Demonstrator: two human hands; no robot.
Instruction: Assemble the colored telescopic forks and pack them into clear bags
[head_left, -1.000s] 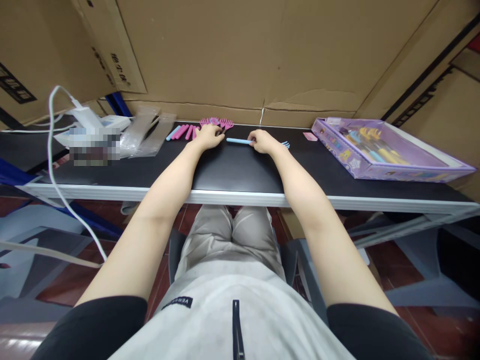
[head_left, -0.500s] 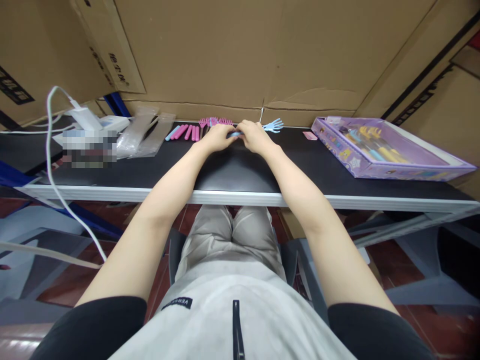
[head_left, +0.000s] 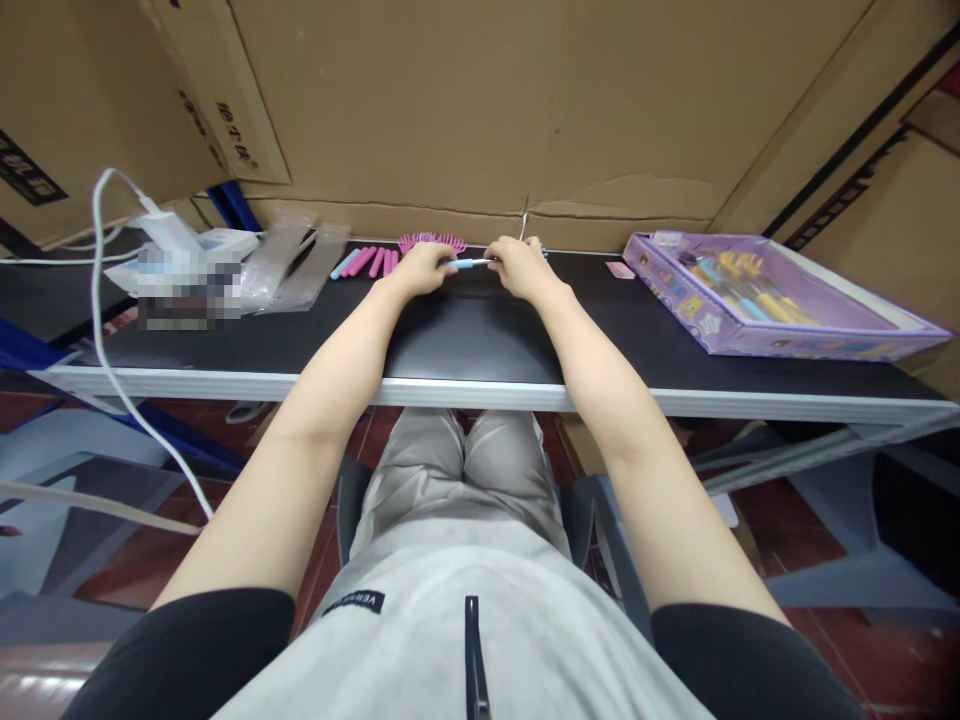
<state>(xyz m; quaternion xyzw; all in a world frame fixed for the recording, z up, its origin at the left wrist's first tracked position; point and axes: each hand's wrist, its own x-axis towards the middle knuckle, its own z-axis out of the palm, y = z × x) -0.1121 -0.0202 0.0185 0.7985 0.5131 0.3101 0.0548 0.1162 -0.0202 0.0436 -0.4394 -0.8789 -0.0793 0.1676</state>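
Note:
A back scratcher (head_left: 466, 264) with a light blue handle and a thin metal rod lies level between my two hands, just above the black tabletop. My left hand (head_left: 421, 270) is closed on the handle's end. Around the rod's other end my right hand (head_left: 521, 267) is closed, and it hides most of the blue claw head. Left of and behind my left hand lie several pink back scratchers (head_left: 362, 262), their handles pointing toward me and claw heads at the back. A blue handle (head_left: 346, 264) lies at their left end.
At right stands a purple open box (head_left: 817, 345) with yellow and blue scratchers inside. A small pink card (head_left: 620, 270) lies beside it. Clear plastic sleeves (head_left: 296, 275) and a white charger with cable (head_left: 172, 235) are at left. Cardboard (head_left: 450, 110) walls the back.
My hands have moved apart, left hand leftward and right hand slightly rightward. The blue handle and metal rod now show between them. The blue claw head is now mostly covered by my right hand.

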